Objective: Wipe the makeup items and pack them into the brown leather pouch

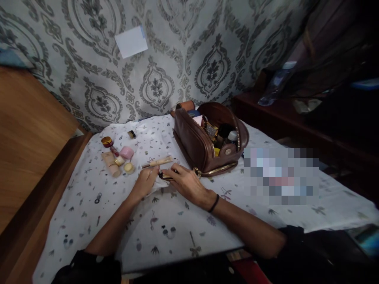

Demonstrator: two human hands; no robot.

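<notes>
My right hand (188,183), with a black band at its wrist, has its fingers closed around a small black-and-gold cosmetic item (166,177). Its exact kind does not show. Close beside it, my left hand (146,180) is closed on a piece of white cloth or tissue (159,184), which reaches under the black-and-gold item. Just beyond both hands lies a slim beige tube (161,161). Behind my right hand stands a brown makeup bag (192,144), unzipped and filled with cosmetics. Its gold zipper edge (219,170) hangs near my knuckles.
Left on the patterned cloth (124,221) lie a beige squeeze tube (111,164), a pink jar (126,152), a small yellow-lidded pot (129,168), a red-and-gold jar (107,142) and a black-and-gold piece (132,134). A clear bottle (275,85) stands at right. Wood borders the left.
</notes>
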